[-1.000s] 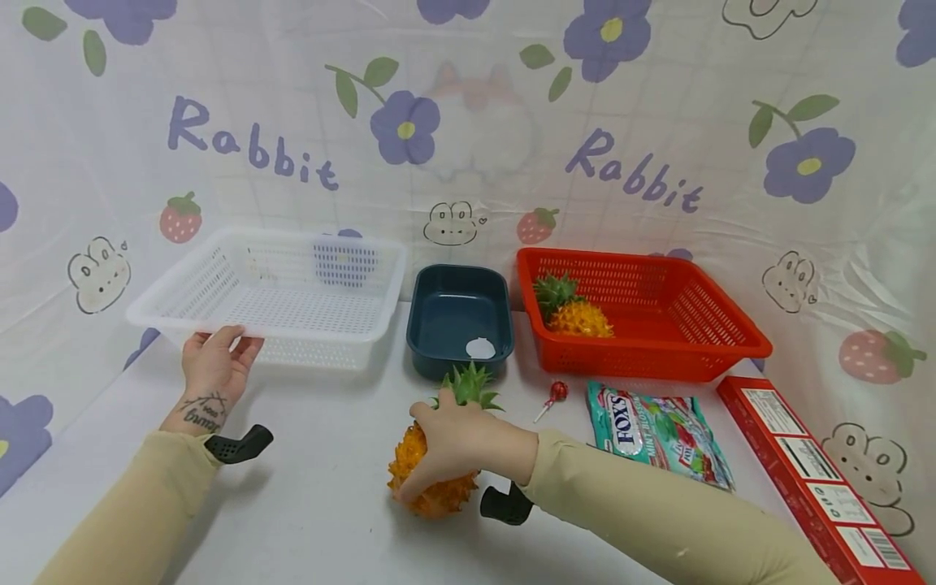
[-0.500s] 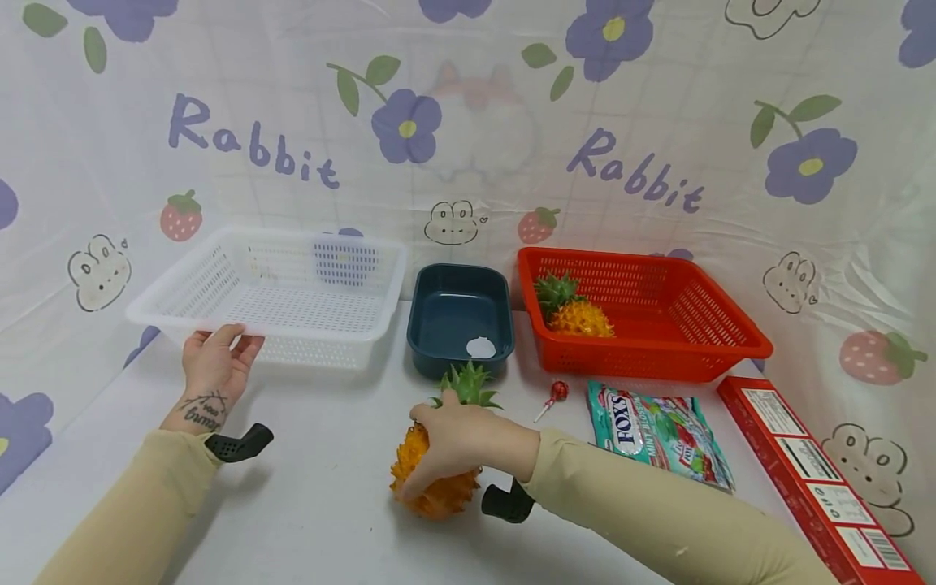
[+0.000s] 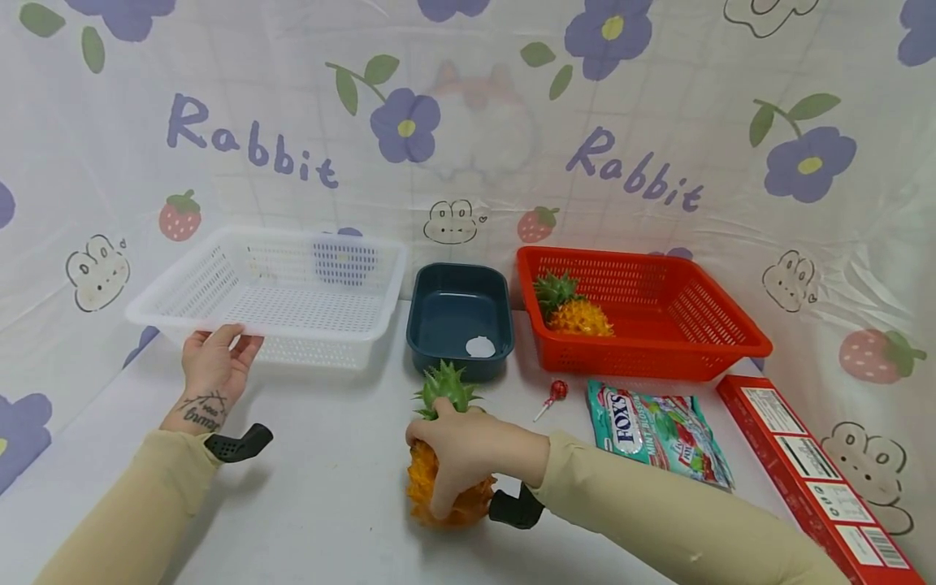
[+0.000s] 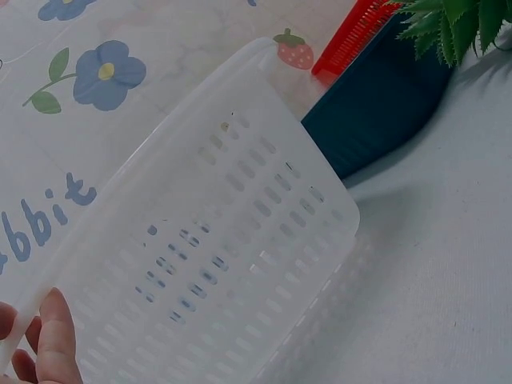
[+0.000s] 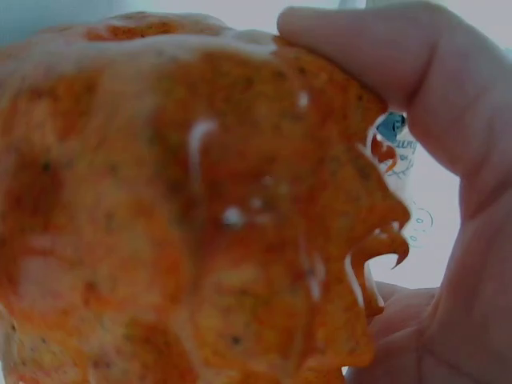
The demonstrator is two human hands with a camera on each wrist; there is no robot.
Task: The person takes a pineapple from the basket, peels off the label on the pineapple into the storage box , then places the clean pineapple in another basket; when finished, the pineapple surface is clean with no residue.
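Observation:
In the head view my right hand [image 3: 468, 451] grips an orange spiky pineapple [image 3: 424, 483] from above, its green crown pointing to the back. The right wrist view is filled by the pineapple's glossy skin [image 5: 200, 216], with the thumb and a finger curled round its side. At the left, my left hand [image 3: 218, 361] pinches the front rim of a white perforated plastic basket [image 3: 314, 351]. The left wrist view shows that hand's fingertips [image 4: 58, 336] on the rim. The basket holds nothing.
A dark blue tub [image 3: 459, 313] with a white patch inside stands behind the pineapple. Right of it, a red basket [image 3: 643, 361] holds another pineapple [image 3: 581, 318]. A lollipop [image 3: 558, 392], a Fox's candy bag [image 3: 658, 431] and a long red box [image 3: 812, 467] lie at the right.
The right hand has moved slightly to the right with the pineapple, whose crown now tilts more to the left. The left hand stays at the white basket's rim.

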